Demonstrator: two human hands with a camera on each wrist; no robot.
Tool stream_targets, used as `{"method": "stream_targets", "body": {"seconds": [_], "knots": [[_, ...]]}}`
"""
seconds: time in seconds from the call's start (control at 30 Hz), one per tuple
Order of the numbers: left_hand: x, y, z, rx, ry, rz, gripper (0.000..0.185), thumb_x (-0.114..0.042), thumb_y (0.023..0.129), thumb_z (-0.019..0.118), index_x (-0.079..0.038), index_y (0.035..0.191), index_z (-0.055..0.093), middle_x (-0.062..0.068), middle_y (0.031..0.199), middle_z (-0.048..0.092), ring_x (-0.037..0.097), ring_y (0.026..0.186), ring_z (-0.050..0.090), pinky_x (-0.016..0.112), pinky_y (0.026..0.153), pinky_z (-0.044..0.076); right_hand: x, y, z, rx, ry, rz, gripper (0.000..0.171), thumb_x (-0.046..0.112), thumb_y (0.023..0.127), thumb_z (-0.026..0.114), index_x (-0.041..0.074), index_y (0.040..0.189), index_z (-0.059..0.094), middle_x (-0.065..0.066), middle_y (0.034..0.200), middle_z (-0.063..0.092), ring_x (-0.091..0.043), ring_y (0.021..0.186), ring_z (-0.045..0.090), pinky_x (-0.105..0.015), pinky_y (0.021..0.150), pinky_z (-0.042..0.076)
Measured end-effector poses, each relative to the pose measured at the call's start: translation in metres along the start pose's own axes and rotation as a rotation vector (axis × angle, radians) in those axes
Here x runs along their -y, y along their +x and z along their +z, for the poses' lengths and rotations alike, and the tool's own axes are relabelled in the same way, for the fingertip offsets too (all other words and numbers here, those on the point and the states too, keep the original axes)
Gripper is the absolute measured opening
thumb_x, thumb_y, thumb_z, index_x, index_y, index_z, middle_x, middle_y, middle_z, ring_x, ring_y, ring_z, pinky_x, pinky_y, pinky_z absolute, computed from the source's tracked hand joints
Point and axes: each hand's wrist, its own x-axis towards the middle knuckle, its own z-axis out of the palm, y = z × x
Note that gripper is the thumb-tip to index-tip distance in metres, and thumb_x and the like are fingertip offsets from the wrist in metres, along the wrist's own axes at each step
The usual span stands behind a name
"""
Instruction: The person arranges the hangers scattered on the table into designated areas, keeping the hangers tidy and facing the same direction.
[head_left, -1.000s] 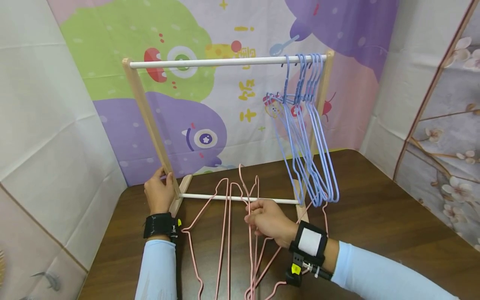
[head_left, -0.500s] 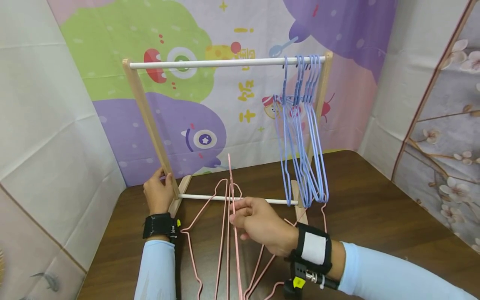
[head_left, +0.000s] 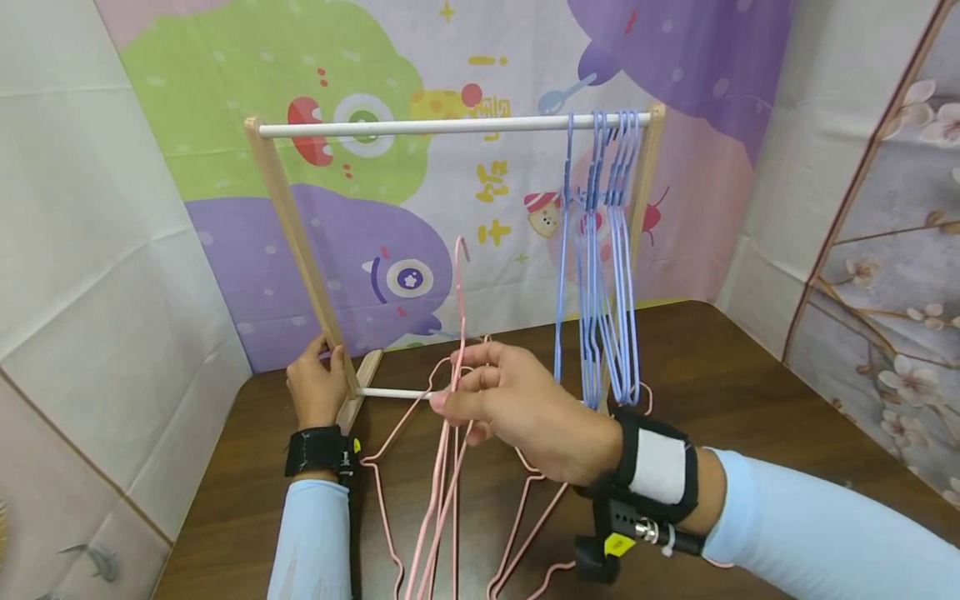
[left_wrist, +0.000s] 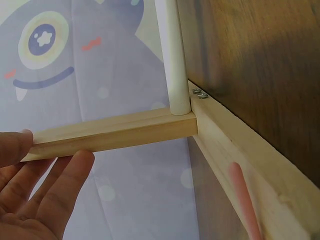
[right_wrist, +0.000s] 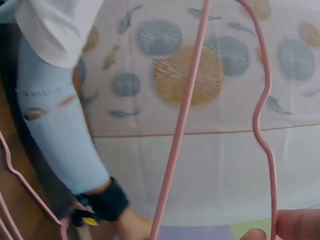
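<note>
A small wooden clothes rack (head_left: 288, 217) with a white top rail (head_left: 450, 126) stands on the brown table (head_left: 750, 433). My left hand (head_left: 318, 387) grips the rack's left upright near its base; the left wrist view shows the fingers (left_wrist: 35, 185) against that wooden post (left_wrist: 115, 134). My right hand (head_left: 510, 404) pinches a pink wire hanger (head_left: 456, 333) below its hook, lifted off the table and hanging down. The right wrist view shows its pink wire (right_wrist: 182, 115) up close. Several blue hangers (head_left: 600, 250) hang at the rail's right end.
More pink hangers (head_left: 517, 533) lie on the table in front of the rack. A lower white rail (head_left: 393, 392) joins the rack's feet. Printed cloth backdrops close in the back and both sides. The rail's left and middle stretch carries nothing.
My right hand has lifted one pink hanger up and leftward off the pile, its hook now higher. The blue hangers have swung back to hang straighter. My left hand has stayed put.
</note>
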Motion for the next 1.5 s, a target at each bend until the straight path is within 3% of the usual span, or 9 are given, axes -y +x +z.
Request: {"method": "stream_targets", "body": {"seconds": [0.3, 0.57, 0.93, 1.03, 1.17, 1.33, 1.5], "knots": [[0.001, 0.000, 0.000, 0.000, -0.001, -0.005, 0.030, -0.012, 0.098, 0.068, -0.002, 0.126, 0.070, 0.019, 0.115, 0.074, 0.046, 0.115, 0.065, 0.062, 0.098, 0.046, 0.056, -0.003, -0.013, -0.001, 0.015, -0.084, 0.059, -0.009, 0.092, 0.065, 0.004, 0.144, 0.039, -0.005, 0.093, 0.070, -0.013, 0.078, 0.067, -0.027, 0.068, 0.052], [0.001, -0.001, -0.002, -0.007, -0.012, -0.007, 0.029, -0.011, 0.098, 0.069, -0.001, 0.126, 0.070, 0.019, 0.114, 0.074, 0.045, 0.112, 0.066, 0.062, 0.098, 0.047, 0.084, 0.008, -0.018, -0.058, -0.011, -0.148, 0.065, -0.006, 0.092, 0.068, 0.010, 0.148, 0.039, -0.003, 0.093, 0.065, -0.015, 0.083, 0.064, -0.031, 0.071, 0.049], [0.001, -0.003, -0.001, 0.008, -0.007, -0.015, 0.029, -0.013, 0.098, 0.068, -0.002, 0.125, 0.070, 0.019, 0.114, 0.074, 0.044, 0.102, 0.070, 0.060, 0.094, 0.049, 0.093, 0.042, -0.047, -0.225, 0.016, -0.183, 0.065, -0.005, 0.093, 0.068, 0.011, 0.150, 0.041, -0.007, 0.092, 0.065, -0.016, 0.083, 0.062, -0.035, 0.078, 0.051], [0.002, -0.002, 0.000, 0.005, 0.000, -0.007, 0.030, -0.013, 0.098, 0.069, -0.001, 0.125, 0.070, 0.019, 0.114, 0.074, 0.044, 0.103, 0.069, 0.060, 0.094, 0.049, 0.093, 0.049, -0.055, -0.256, 0.022, -0.174, 0.066, -0.005, 0.093, 0.069, 0.010, 0.151, 0.040, -0.007, 0.099, 0.060, -0.015, 0.082, 0.064, -0.035, 0.078, 0.051], [0.000, -0.002, 0.000, -0.002, 0.003, -0.002, 0.030, -0.012, 0.098, 0.069, -0.001, 0.125, 0.070, 0.019, 0.113, 0.074, 0.046, 0.105, 0.068, 0.061, 0.094, 0.048, 0.092, 0.056, -0.064, -0.290, 0.014, -0.168, 0.063, -0.004, 0.094, 0.068, 0.008, 0.149, 0.040, -0.007, 0.101, 0.060, -0.013, 0.081, 0.066, -0.033, 0.078, 0.052], [-0.002, -0.001, 0.000, -0.002, -0.003, 0.003, 0.029, -0.011, 0.098, 0.069, -0.001, 0.124, 0.070, 0.019, 0.113, 0.074, 0.046, 0.103, 0.069, 0.061, 0.094, 0.048, 0.086, 0.062, -0.073, -0.331, -0.004, -0.163, 0.054, -0.003, 0.094, 0.069, 0.003, 0.142, 0.044, -0.004, 0.090, 0.069, -0.012, 0.079, 0.067, -0.029, 0.071, 0.052], [-0.001, -0.001, 0.000, -0.003, -0.001, -0.002, 0.030, -0.011, 0.098, 0.069, -0.001, 0.125, 0.070, 0.019, 0.113, 0.074, 0.045, 0.101, 0.069, 0.060, 0.094, 0.049, 0.081, 0.063, -0.079, -0.315, 0.011, -0.120, 0.061, -0.003, 0.096, 0.066, -0.002, 0.149, 0.037, -0.005, 0.093, 0.069, -0.014, 0.084, 0.065, -0.026, 0.070, 0.052]]}}
